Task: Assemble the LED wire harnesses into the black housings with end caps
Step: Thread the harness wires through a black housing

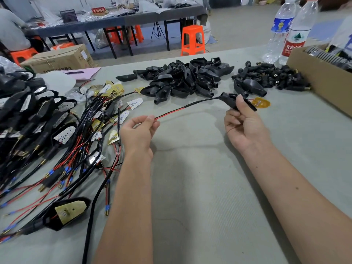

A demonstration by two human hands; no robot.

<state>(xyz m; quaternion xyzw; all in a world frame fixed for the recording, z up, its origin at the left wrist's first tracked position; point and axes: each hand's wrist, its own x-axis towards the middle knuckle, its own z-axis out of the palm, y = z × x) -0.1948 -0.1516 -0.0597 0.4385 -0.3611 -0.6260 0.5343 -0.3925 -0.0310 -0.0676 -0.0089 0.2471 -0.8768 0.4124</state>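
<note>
I had both hands raised over the grey surface (200,187). My left hand (139,130) pinched the red end of a wire harness (182,108) between thumb and fingertips. The lead ran from that hand up and across to my right hand (242,126), turning from bare red to black-sleeved partway along.

My right hand gripped a black housing (231,101), thumb upright against its front and fingers curled behind. The wire entered the housing's narrow neck on the side toward my left hand. The harness's yellow LED board (261,102) lay just beyond my right hand, outside the housing, joined to it by thin red strands.

Beyond both hands, between them, sat a heap of empty black housings (182,79). Beyond my right hand lay a smaller pile of black end caps (270,78), and past that a cardboard box (320,80) with two water bottles (285,33) behind it.

Outward of my left hand spread a tangle of loose harnesses (102,115) with white and yellow boards. Further out on that side I noted finished units (32,115) stacked together. One assembled housing (66,212) lay near my left forearm, board facing up.
</note>
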